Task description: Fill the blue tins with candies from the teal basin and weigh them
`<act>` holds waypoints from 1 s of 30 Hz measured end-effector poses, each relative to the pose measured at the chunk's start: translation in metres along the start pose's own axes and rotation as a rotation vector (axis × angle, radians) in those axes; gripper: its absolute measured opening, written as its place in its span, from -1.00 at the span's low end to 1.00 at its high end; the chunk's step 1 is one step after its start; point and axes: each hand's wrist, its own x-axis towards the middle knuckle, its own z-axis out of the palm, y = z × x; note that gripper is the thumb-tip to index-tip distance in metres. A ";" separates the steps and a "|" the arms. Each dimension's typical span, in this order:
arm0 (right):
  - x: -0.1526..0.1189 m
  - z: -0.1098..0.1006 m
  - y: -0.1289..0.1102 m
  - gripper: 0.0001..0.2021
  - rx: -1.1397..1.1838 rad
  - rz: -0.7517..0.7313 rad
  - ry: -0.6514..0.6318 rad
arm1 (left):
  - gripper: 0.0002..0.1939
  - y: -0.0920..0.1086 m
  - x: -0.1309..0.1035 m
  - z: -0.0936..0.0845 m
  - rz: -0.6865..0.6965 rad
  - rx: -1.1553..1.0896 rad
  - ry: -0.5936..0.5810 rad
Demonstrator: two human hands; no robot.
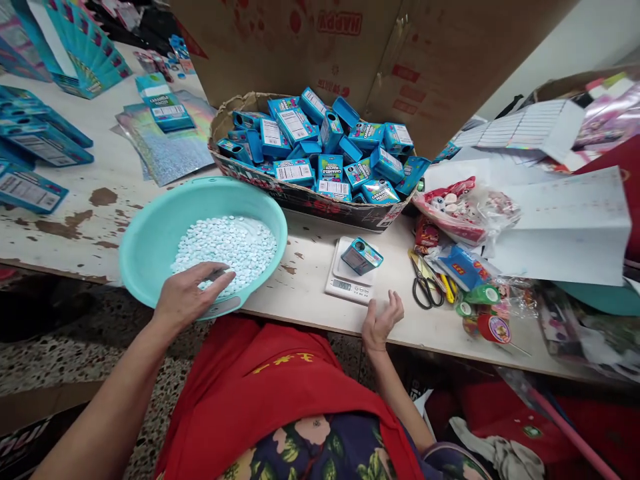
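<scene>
Over a round turquoise plastic bowl point(143, 233) of small white tablets point(225, 243), the left hand point(187, 293) bends its fingers, their grip unclear; rightward, a blue printed rectangular box point(363, 257) sits on a white digital scale point(345, 287), near the right hand point(380, 323), loosely curled and free.

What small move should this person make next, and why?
Perhaps gather a few white pieces with the left hand: it reaches over their turquoise basin, and a blue box with an opening sits on the scale beside the right hand.
</scene>
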 end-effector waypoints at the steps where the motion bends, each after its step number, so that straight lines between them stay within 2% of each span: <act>1: 0.000 0.001 0.001 -0.47 -0.008 -0.006 0.002 | -0.65 -0.001 0.000 0.000 0.014 -0.008 -0.009; 6: -0.003 0.003 0.000 -0.49 -0.036 -0.039 0.092 | -0.59 0.001 -0.001 -0.001 0.120 0.021 -0.123; 9: -0.004 0.003 -0.001 -0.49 -0.057 -0.027 0.163 | -0.56 0.013 -0.001 0.003 0.203 0.183 -0.254; 12: -0.003 0.003 -0.003 -0.49 -0.080 0.001 0.203 | -0.64 0.031 -0.001 0.007 0.264 0.370 -0.359; 15: -0.001 0.004 -0.006 -0.48 -0.095 0.006 0.190 | -0.69 0.045 0.002 0.011 0.278 0.463 -0.350; 18: 0.000 0.004 -0.009 -0.49 -0.104 -0.007 0.155 | -0.70 0.051 0.005 0.016 0.286 0.462 -0.327; 25: -0.002 0.003 -0.006 -0.53 -0.123 -0.060 0.086 | -0.77 0.046 0.006 0.030 0.284 0.416 -0.285; 30: -0.002 0.001 -0.003 -0.50 -0.164 -0.063 0.052 | -0.81 0.043 0.005 0.033 0.299 0.323 -0.269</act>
